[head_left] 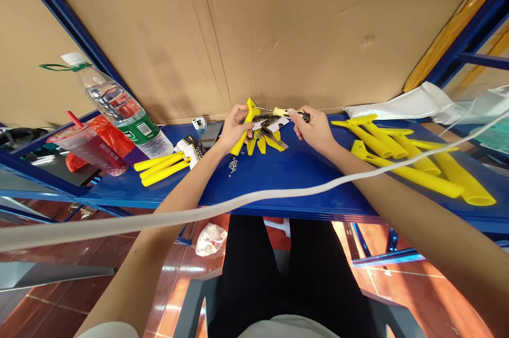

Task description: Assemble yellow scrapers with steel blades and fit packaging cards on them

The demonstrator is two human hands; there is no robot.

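Note:
My left hand (234, 127) is closed around a yellow plastic scraper handle (239, 143), its wider head tipped up. In my right hand (312, 127) is a screwdriver (287, 113) with a cream and black grip; its thin shaft points left and reaches the head of the handle. Whether the tip sits in a screw is too small to tell. Below and between the hands lie several yellow pieces with metal blades (273, 143) and black printed cards (275, 124). A scatter of small metal screws or nuts (233, 166) rests on the blue table near my left wrist.
Several yellow handles (413, 168) lie at the right. More yellow handles with cards (165, 167) lie at the left, near a water bottle (135, 115) and a cup with a straw (91, 150). A white cable (254, 197) crosses the view. Cardboard (298, 25) stands behind the blue table (310, 179).

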